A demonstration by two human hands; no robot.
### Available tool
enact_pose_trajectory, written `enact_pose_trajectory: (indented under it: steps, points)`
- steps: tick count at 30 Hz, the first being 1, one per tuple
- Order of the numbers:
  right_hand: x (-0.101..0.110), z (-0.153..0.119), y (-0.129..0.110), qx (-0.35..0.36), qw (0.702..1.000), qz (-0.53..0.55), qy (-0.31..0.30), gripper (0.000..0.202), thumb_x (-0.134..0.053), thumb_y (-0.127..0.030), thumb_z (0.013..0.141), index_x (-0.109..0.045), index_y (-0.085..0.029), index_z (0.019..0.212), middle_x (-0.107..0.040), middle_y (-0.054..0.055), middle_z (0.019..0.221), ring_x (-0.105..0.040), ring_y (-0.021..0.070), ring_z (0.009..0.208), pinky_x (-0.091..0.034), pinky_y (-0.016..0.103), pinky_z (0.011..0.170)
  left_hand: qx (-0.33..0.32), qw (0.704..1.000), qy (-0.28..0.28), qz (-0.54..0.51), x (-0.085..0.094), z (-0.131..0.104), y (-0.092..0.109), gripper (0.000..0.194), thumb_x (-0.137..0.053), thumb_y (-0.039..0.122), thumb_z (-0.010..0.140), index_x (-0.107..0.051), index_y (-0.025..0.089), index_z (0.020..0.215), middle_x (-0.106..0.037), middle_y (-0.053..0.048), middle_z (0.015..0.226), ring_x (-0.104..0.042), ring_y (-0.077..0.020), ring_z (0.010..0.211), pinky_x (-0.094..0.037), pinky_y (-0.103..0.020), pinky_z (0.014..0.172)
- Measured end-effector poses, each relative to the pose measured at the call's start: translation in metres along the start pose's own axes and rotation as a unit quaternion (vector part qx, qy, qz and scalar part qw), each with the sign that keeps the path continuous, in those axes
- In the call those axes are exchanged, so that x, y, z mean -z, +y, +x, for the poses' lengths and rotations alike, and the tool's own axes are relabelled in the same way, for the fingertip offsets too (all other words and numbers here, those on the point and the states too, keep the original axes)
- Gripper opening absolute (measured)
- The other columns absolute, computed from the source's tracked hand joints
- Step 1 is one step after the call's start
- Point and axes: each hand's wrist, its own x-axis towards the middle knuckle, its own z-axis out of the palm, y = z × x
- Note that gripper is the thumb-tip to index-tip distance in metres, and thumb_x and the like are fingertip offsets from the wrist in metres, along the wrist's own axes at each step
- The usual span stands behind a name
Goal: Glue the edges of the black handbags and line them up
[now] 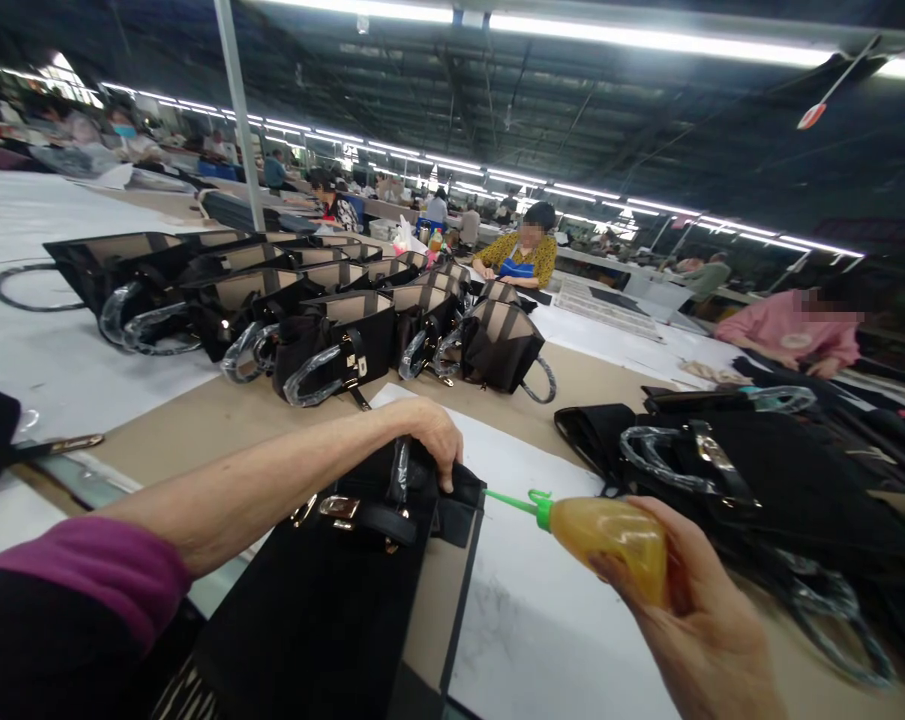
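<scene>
A black handbag [309, 610] lies on its side before me, showing a gold-coloured buckle and a beige lining at its mouth. My left hand [438, 440] grips the bag's top edge near the far corner, thumb pointing down and the other fingers partly hidden. In my right hand [696, 590] is a squeeze bottle [606, 540] of amber liquid with a green cap. Its long thin green nozzle points left, and the tip is at the bag's corner edge, touching or very close. A plastic-wrapped handle [400, 470] stands up beside my left wrist.
Several black handbags [347, 345] with plastic-wrapped handles stand across the table's far left. More black bags [722, 460] are piled at the right. White paper [531, 610] covers part of the brown tabletop [174, 430]. Two people work across the table, one in yellow [546, 262], one in pink [767, 325].
</scene>
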Motion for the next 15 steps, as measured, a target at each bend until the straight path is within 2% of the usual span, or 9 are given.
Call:
enact_pose_trajectory:
  steps: [6, 11, 15]
  points:
    - [0.001, 0.005, 0.001, 0.052, 0.998, -0.037, -0.004, 0.052, -0.061, -0.059, 0.069, -0.055, -0.026, 0.108, -0.064, 0.005, 0.102, -0.063, 0.0276, 0.083, -0.05, 0.037, 0.074, -0.01, 1.0, 0.0, -0.002, -0.002, 0.008, -0.002, 0.028, -0.07, 0.031, 0.061, -0.072, 0.021, 0.087, -0.07, 0.002, 0.071, -0.06, -0.0165, 0.064, -0.05, -0.026, 0.064]
    - [-0.002, 0.006, -0.005, 0.128, 0.988, -0.08, 0.017, 0.046, -0.057, -0.06, 0.074, -0.056, -0.025, 0.105, -0.066, 0.004, 0.092, -0.064, 0.0237, 0.072, -0.052, 0.033, 0.066, -0.007, 1.0, -0.009, -0.01, -0.002, 0.014, -0.004, 0.027, -0.07, 0.031, 0.062, -0.072, 0.019, 0.086, -0.07, 0.0, 0.073, -0.06, -0.0179, 0.063, -0.051, -0.029, 0.064]
    - [-0.004, 0.004, -0.001, 0.173, 0.981, -0.083, 0.017, 0.041, -0.058, -0.054, 0.078, -0.054, -0.025, 0.108, -0.064, 0.004, 0.095, -0.063, 0.0214, 0.076, -0.051, 0.028, 0.068, -0.016, 1.0, -0.002, -0.015, -0.002, 0.016, -0.006, 0.026, -0.074, 0.034, 0.057, -0.073, 0.02, 0.079, -0.069, 0.0, 0.068, -0.061, -0.0183, 0.065, -0.051, -0.029, 0.067]
